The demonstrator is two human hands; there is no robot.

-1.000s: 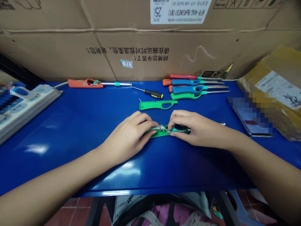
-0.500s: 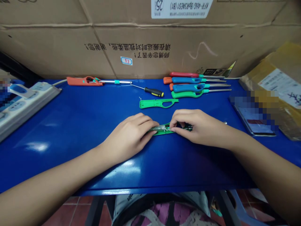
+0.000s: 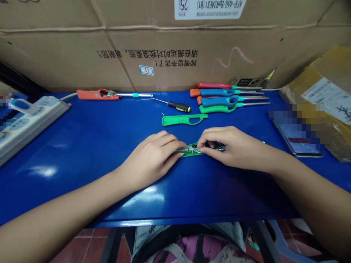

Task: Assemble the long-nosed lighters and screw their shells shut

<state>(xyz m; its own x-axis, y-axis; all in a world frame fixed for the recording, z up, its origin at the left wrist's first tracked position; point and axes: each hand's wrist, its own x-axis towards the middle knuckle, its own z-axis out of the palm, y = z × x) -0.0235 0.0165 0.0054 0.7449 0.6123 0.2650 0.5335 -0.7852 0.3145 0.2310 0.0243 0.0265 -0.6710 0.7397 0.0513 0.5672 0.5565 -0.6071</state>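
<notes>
- Head view: left hand (image 3: pixel 153 155) and right hand (image 3: pixel 231 146) each pinch fingertips onto the opened green lighter (image 3: pixel 192 151), which lies flat at the middle of the blue table (image 3: pixel 90 146).
- Cardboard box (image 3: pixel 68 54) behind: upside-down label (image 3: pixel 210 8) reads "25" and "(B1)"; small sticker (image 3: pixel 146 70) reads "33".

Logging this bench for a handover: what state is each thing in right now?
open green lighter: flat on the table, shell open, innards showing, held by both hands.
left hand: pinching its left end.
right hand: pinching its middle.
green cover: loose, lying apart.
orange lighter: lying flat, appears opened.
lighter pile: shells closed, bunched together.
screwdriver: lying free, untouched.
</notes>
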